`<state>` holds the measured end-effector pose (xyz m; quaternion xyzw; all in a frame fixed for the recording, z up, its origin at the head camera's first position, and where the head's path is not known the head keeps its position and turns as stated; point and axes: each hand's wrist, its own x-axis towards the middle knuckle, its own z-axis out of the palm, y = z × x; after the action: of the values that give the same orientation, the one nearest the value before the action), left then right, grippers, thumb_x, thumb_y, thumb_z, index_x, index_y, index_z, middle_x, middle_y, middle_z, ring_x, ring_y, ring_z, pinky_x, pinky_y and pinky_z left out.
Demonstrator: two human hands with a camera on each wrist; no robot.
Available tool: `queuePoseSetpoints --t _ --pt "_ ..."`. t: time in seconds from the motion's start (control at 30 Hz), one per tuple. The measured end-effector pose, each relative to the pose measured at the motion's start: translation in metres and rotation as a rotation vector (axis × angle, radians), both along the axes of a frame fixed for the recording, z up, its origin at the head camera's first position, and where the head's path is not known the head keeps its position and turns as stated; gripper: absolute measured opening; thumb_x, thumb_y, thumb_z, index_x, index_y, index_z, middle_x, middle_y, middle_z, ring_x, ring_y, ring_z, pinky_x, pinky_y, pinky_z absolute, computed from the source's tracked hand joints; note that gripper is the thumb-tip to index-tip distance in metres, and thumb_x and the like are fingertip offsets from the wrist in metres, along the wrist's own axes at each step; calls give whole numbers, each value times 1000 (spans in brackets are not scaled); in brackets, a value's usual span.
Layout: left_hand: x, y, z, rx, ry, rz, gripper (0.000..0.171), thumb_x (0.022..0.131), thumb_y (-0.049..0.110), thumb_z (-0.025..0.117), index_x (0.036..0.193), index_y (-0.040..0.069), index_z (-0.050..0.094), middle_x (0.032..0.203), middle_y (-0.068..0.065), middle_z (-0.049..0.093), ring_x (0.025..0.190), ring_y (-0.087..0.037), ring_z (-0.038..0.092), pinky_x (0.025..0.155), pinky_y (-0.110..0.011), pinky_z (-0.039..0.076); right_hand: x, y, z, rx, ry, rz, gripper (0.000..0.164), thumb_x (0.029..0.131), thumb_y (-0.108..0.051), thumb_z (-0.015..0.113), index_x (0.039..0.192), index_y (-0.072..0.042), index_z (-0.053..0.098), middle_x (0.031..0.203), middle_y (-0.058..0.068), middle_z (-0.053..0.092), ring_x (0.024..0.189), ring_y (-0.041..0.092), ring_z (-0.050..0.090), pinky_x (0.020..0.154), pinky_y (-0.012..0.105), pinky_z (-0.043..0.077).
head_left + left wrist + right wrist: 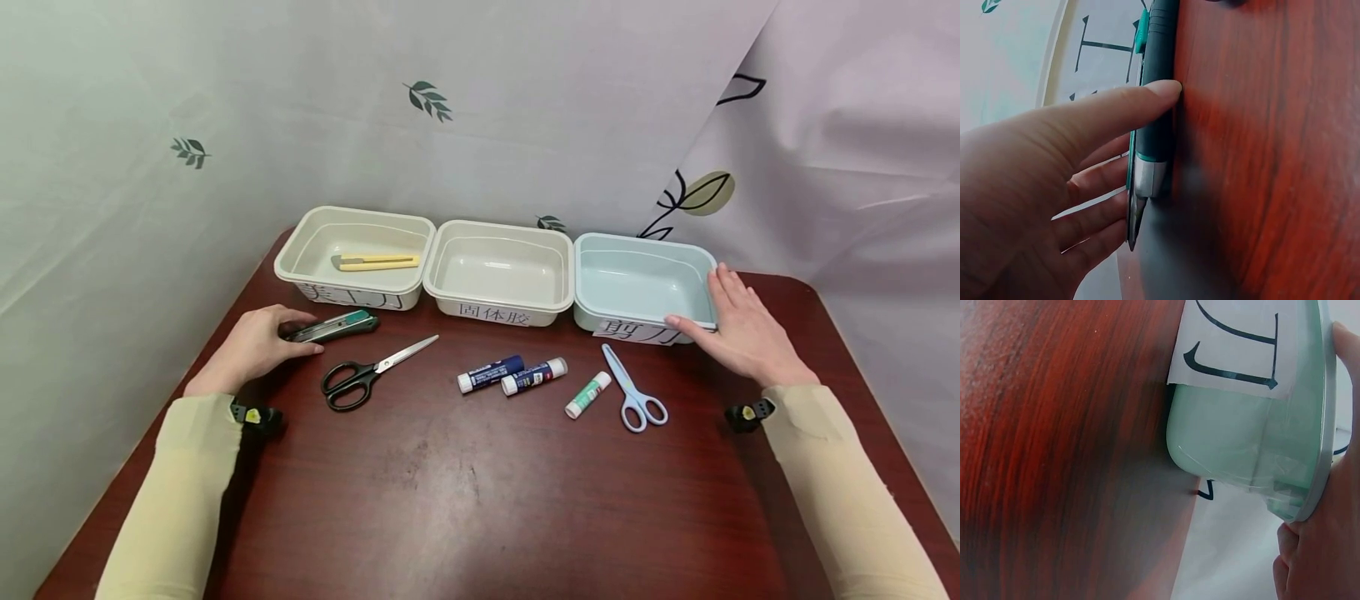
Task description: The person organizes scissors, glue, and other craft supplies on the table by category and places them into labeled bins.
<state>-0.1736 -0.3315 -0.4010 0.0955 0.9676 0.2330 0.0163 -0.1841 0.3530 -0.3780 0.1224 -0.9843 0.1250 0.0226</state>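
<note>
My left hand (258,342) has its thumb and fingers around the end of a black and green utility knife (337,326), low over the table in front of the left box. In the left wrist view the thumb lies across the dark body of the knife (1159,134), and its fingers reach along the other side. My right hand (750,329) rests at the right end of the light blue box (645,321), fingers straight along the side and thumb at the front rim. Black-handled scissors (375,372) lie just right of the utility knife.
A cream box (300,275) holds a yellow utility knife (375,262); another cream box (498,304) stands beside it. Two blue glue sticks (491,373), a green one (588,395) and light blue scissors (633,392) lie in front. Paper labels mark the boxes. A curtain (480,108) hangs behind.
</note>
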Motion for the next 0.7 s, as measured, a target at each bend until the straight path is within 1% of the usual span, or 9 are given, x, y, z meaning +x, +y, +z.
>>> queuePoseSetpoints --t 0.23,0.53,0.7 --pt "-2 2 0 -7 -7 -4 41 84 21 86 117 -1 75 109 -20 68 100 -35 59 86 -52 45 0 0 0 0 -2 0 101 99 -60 53 157 10 9 165 27 -1 153 38 -2 122 46 -3" --pt "-3 2 0 -21 -10 -4 39 84 20 85 116 -1 75 107 -20 68 96 -34 58 82 -50 44 0 0 1 8 -2 -3 102 99 -60 52 157 11 8 165 29 -1 153 37 -3 122 45 -3" --pt "-4 2 0 -23 -5 -10 38 84 20 86 114 0 76 106 -19 70 96 -32 58 82 -50 44 0 -1 1 11 0 -1 102 99 -60 52 157 11 8 165 29 -2 153 38 -3 122 45 -3"
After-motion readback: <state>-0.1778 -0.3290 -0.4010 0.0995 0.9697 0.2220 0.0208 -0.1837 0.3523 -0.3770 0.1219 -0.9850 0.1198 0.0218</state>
